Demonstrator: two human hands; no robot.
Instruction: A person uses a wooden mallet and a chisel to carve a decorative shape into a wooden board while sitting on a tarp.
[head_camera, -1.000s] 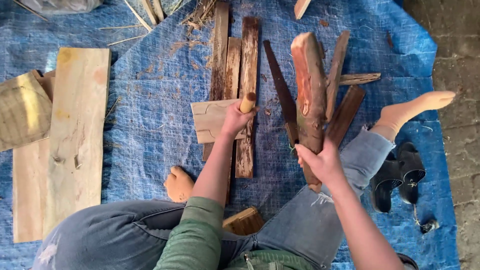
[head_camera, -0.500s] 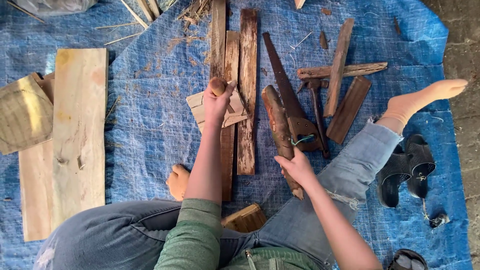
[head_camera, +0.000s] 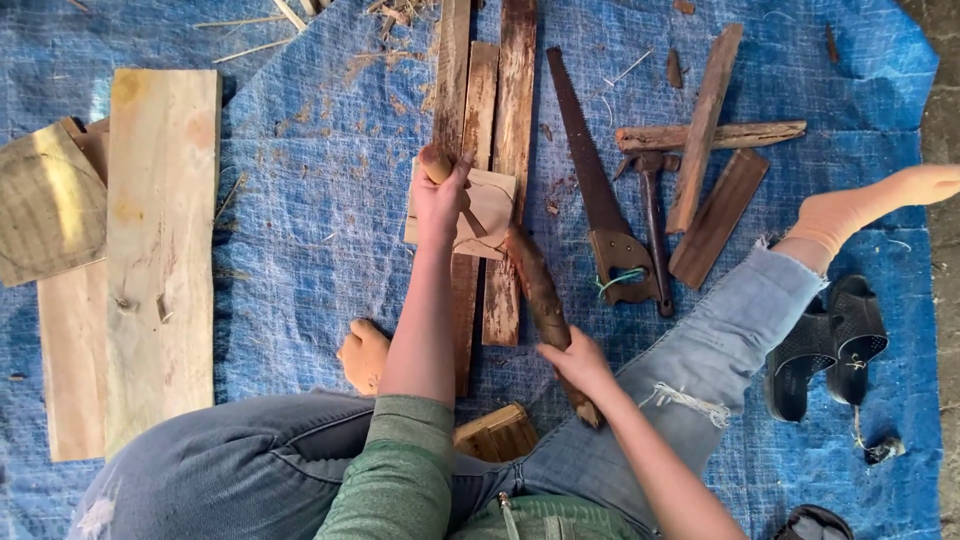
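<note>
The left hand (head_camera: 440, 200) grips a wooden-handled tool (head_camera: 436, 162) over the small board (head_camera: 490, 205); the right hand (head_camera: 578, 362) clasps the log (head_camera: 540, 295), its long axis slanting up toward that board, mid-tarp (head_camera: 300, 200).

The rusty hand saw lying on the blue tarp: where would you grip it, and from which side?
Probably by the wooden handle of the rusty hand saw, reaching from the near end, by the denim-clad leg. The handle's cut-out faces that way; the long blade tapers away and looks awkward to hold.
</note>
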